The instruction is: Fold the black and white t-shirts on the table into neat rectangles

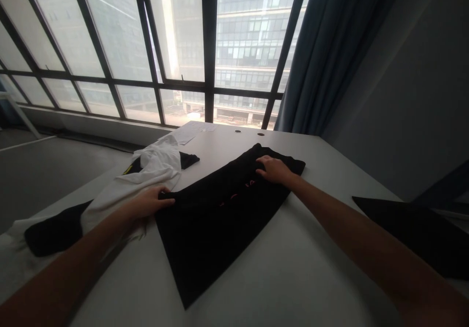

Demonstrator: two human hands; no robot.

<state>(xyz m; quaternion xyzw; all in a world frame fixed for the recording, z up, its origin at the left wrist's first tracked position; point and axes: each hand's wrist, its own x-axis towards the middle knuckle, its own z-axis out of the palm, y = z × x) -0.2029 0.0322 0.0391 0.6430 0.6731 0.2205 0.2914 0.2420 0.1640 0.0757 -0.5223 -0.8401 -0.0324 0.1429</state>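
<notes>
A black T-shirt point(220, 229), with small pinkish-red print across it, lies folded at an angle on the white table. One corner points toward me. At its left edge, my left hand point(148, 202) pinches the cloth between thumb and fingers. My right hand point(274, 169) is on the upper right part of the shirt, its fingers bent and closed on the fabric just above the print. What lies under the folded layers is hidden.
Left of the shirt lies a crumpled pile of white clothing point(157, 163) with black pieces point(54, 229). Another black cloth point(410, 224) is at the right edge. Papers point(188, 131) rest at the far end of the white table point(293, 258), near windows and a blue curtain point(315, 63).
</notes>
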